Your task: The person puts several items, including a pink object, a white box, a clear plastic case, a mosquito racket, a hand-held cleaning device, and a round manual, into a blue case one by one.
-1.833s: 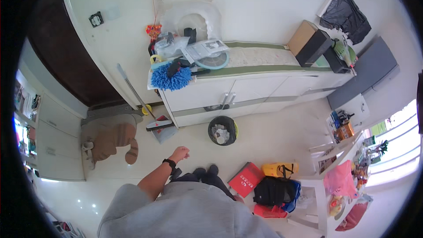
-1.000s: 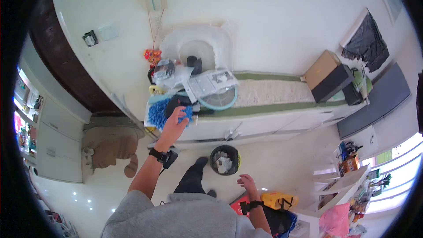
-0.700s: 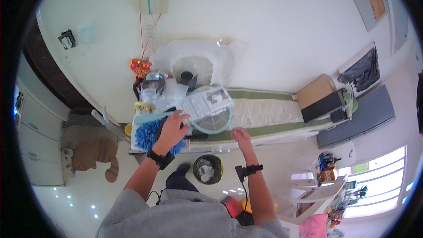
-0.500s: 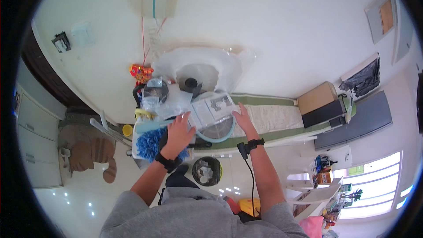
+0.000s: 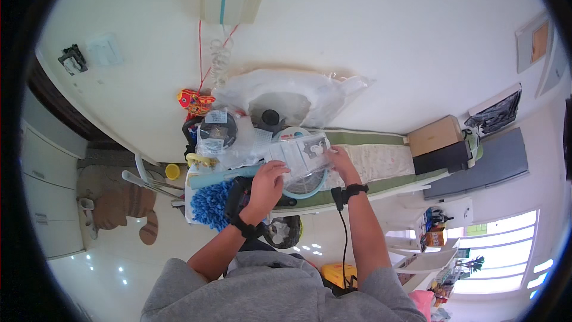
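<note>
A clear plastic packet with a printed manual (image 5: pixel 298 154) is held up between my two hands, slightly tilted. My left hand (image 5: pixel 269 186) has its fingers bent against the packet's lower left edge. My right hand (image 5: pixel 344 166) pinches the right edge. Below the packet, partly covered by it, lies a round mesh grille with a light blue rim (image 5: pixel 305 189). A blue shaggy mop head (image 5: pixel 211 204) and a light blue flat bar (image 5: pixel 223 176) lie left of my left hand. Behind them sits a dark round part in clear plastic (image 5: pixel 217 131).
A large plastic-wrapped ring-shaped part (image 5: pixel 292 86) leans on the wall. At the right end of the padded bench (image 5: pixel 378 161) stand a cardboard box (image 5: pixel 434 133) and a black box (image 5: pixel 440 158). A lined bin (image 5: pixel 284 232) is on the floor; a yellow cup (image 5: pixel 172 171) is at the left.
The view has shifted a little. My left hand's fingers, spread before, are now drawn together at the packet's edge. The packet and both hands appear slightly farther right and lower.
</note>
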Motion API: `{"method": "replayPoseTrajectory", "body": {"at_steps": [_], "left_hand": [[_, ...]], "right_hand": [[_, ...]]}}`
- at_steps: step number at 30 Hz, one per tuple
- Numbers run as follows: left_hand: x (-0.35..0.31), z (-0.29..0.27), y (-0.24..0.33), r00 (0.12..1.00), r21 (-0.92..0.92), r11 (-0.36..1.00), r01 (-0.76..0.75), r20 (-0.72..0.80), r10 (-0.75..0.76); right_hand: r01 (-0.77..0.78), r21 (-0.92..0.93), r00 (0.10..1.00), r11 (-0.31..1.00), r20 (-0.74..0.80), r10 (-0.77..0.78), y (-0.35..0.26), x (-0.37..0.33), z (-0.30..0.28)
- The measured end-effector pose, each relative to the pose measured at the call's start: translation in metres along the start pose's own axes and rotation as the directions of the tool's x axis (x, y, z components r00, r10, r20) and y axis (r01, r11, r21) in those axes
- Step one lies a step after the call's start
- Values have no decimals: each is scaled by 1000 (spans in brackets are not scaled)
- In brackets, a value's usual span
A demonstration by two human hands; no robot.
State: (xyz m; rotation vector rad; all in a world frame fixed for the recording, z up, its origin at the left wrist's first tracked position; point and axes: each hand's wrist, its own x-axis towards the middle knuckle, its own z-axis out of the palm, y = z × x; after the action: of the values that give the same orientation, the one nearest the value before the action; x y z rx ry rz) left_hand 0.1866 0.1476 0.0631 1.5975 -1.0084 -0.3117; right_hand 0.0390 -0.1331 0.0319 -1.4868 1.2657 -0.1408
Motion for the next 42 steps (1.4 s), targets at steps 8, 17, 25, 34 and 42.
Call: {"method": "replayPoseTrajectory", "body": {"at_steps": [8,17,25,34,42], "left_hand": [[15,-13,67,970,-271,933,-236,-5,243],[2,16,93,997,-364,930,-58,27,72],[-49,100,106,775,-409,856,316,632,15],[-216,136,181,364,-283,815,505,926,97],[-395,128,252,-77,-241,847,474,947,312]], "right_hand": [[87,489,990,868,51,-128,32,-72,-25],[551,623,835,555,-420,-356,70,-233,-41],[475,647,764,597,-639,85,148,-416,-46],[702,532,597,472,-802,17,291,-617,20],[796,439,362,418,-897,252,396,-802,146]]}}
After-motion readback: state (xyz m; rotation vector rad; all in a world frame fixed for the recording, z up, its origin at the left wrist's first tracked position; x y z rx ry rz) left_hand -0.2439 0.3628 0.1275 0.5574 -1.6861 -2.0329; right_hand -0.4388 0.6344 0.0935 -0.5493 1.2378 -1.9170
